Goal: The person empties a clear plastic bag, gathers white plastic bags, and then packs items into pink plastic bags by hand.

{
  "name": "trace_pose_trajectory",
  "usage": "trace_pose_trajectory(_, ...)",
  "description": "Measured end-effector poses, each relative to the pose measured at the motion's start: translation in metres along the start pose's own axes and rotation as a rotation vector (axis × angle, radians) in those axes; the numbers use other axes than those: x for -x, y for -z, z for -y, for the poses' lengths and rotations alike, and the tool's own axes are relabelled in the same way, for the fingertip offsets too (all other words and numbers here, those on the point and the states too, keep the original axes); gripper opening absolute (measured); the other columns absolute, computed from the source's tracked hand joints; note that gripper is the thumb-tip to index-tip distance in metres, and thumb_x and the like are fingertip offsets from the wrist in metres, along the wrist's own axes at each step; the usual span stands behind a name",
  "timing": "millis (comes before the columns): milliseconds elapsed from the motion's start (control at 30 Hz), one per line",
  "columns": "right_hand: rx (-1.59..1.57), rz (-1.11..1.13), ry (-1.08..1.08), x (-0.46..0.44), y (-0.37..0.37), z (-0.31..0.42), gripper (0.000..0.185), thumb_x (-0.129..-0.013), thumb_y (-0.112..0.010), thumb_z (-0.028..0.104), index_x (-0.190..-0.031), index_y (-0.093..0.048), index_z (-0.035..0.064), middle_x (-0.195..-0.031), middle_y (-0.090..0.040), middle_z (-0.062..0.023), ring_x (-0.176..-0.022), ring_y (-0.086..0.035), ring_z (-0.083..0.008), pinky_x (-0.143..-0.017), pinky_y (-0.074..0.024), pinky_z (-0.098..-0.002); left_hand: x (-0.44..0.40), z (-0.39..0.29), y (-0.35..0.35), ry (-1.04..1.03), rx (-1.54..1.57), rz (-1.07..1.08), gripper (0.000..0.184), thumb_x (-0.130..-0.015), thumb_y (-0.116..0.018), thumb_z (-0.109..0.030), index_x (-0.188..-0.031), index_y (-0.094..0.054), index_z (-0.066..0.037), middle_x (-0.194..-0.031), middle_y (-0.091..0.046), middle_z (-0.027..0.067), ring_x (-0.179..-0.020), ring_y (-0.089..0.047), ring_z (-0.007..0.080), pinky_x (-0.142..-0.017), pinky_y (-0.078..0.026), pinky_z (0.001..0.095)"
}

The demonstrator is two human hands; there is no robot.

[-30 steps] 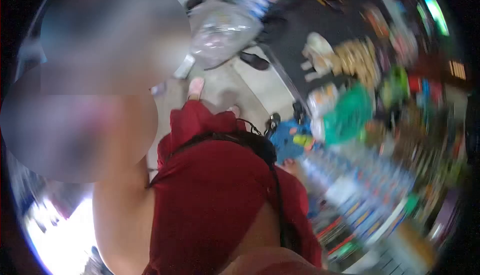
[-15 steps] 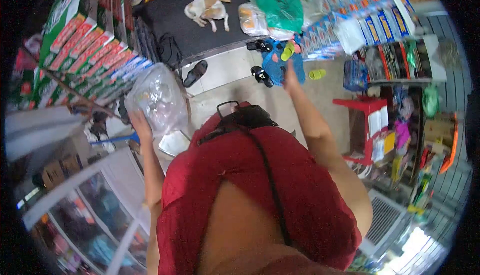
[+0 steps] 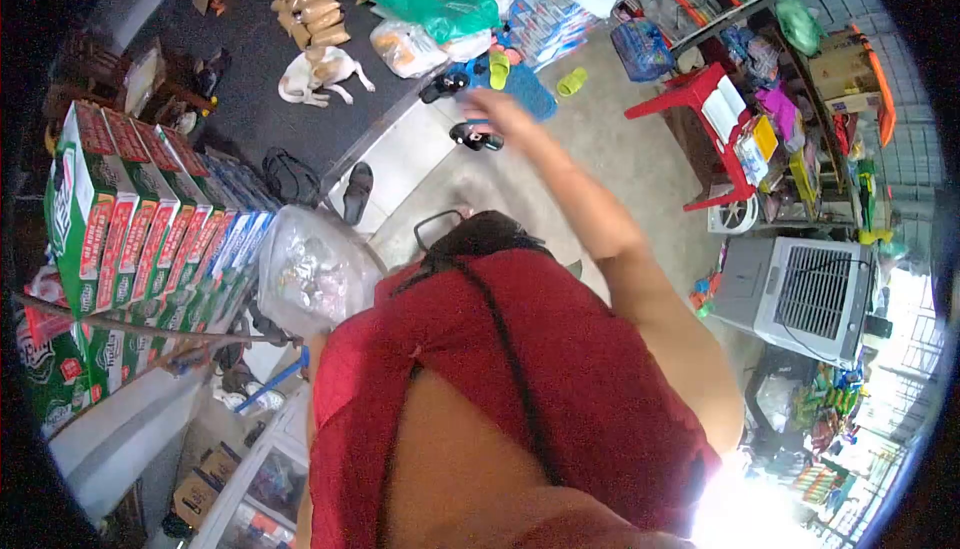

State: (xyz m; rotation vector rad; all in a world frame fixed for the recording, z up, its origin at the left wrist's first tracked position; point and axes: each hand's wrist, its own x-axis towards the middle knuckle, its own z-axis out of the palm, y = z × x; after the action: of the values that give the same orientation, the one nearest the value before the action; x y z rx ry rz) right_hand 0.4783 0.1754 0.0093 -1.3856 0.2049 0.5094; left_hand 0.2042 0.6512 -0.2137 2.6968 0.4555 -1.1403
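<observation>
My right hand (image 3: 497, 117) is stretched out over the floor, slightly blurred, with its fingers apart and nothing held. Below it in the picture lie black sandals (image 3: 476, 137), beside a blue mat (image 3: 528, 94) with green slippers (image 3: 499, 70). My left hand is not visible; part of the left arm shows at the edge of the red clothing (image 3: 480, 309). Close to that side stands a clear plastic bag (image 3: 315, 269) with things inside. A black bag (image 3: 490, 234) hangs at the front of the body.
Stacked green and red boxes (image 3: 120, 219) stand at the left. A white and brown dog (image 3: 318, 76) lies on a dark raised floor near brown packets (image 3: 310, 4). On the right are a red plastic table (image 3: 690, 99), a grey air cooler (image 3: 795, 294) and shelves.
The view has turned, shifting the dog and mat leftward. My left hand has dropped out of sight. My right arm stays extended, its hand now over the black sandals.
</observation>
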Motion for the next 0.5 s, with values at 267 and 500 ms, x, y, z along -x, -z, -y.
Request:
trace_pose_trajectory(267, 0.569, -0.814, -0.231, 0.141, 0.251, -0.192, 0.024, -0.077, -0.057, 0.025, -0.078, -0.059, 0.0014, -0.067, -0.057, -0.0067, -0.062, -0.049, -0.0170, -0.057, -0.0421, -0.0356, 0.003, 0.010, -0.027, 0.060, 0.350, -0.018, 0.041, -0.085, -0.047, -0.039, -0.114, -0.051, -0.011, -0.106, -0.050, 0.0177, -0.093, -0.053, 0.0313, -0.081, -0.038, 0.0460)
trace_pose_trajectory(500, 0.289, -0.647, -0.717, 0.207, 0.168, -0.158, 0.050, -0.081, -0.056, 0.018, -0.128, -0.038, 0.0125, -0.120, -0.049, -0.0188, -0.086, -0.059, -0.0297, -0.061, -0.0529, -0.0488, -0.020, 0.010, -0.001, 0.019, 0.485, -0.170, 0.035, -0.085, -0.050, -0.036, -0.103, -0.059, -0.008, -0.088, -0.058, 0.0175, -0.080, -0.058, 0.0301, -0.071, -0.043, 0.0402)
